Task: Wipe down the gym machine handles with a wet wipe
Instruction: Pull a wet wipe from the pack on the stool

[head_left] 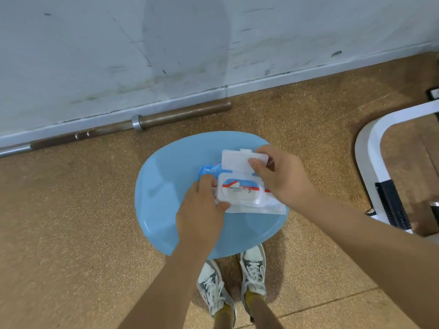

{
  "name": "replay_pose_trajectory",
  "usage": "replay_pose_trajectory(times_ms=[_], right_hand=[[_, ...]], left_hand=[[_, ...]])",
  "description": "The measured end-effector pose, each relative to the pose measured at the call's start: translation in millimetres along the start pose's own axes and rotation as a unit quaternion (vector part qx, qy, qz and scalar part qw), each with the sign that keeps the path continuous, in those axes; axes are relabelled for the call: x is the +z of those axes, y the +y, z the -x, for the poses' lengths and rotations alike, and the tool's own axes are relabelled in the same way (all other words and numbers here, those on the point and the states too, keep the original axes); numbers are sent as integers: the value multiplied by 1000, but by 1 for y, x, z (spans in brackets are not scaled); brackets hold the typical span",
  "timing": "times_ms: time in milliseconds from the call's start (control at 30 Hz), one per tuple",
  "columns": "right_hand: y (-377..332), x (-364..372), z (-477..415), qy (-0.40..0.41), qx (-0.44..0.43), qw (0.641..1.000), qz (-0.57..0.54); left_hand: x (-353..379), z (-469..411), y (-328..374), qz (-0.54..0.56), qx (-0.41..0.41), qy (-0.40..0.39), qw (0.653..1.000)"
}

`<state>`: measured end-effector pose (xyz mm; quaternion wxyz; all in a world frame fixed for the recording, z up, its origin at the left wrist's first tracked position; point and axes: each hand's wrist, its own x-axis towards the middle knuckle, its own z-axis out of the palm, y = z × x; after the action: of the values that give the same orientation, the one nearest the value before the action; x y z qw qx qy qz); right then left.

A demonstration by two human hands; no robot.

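A pack of wet wipes (240, 193) lies on a round light-blue stool seat (171, 186) in front of me. Its white plastic flip lid (237, 160) stands raised, showing the oval opening with a red and white seal label beneath. My left hand (202, 210) grips the pack's left end, thumb on the near edge. My right hand (282, 176) pinches the right edge of the raised lid between thumb and fingers. No loose wipe shows.
A barbell (142, 123) lies along the base of the grey wall (213, 43). A white machine frame (373, 148) with a black grip strip (392, 203) stands at the right. My two sneakers (232, 281) stand on the speckled brown floor below the stool.
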<state>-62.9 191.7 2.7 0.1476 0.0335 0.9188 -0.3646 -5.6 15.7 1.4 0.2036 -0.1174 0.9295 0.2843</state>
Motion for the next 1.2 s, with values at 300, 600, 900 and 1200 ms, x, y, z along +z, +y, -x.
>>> replay_pose_trajectory(times_ms=[300,600,900,1200], right_hand=[[-4,13,3,71,57,995,-43],[7,2,13,-71,-84,993,51],[-21,15,20,-122,-52,965,227],[-36,26,32,-118,-52,938,322]], left_hand=[[19,1,24,-69,125,20,990],[3,-6,16,41,30,-15,999],[-5,-4,13,133,-33,-29,990],[-5,-2,6,185,-64,-31,980]])
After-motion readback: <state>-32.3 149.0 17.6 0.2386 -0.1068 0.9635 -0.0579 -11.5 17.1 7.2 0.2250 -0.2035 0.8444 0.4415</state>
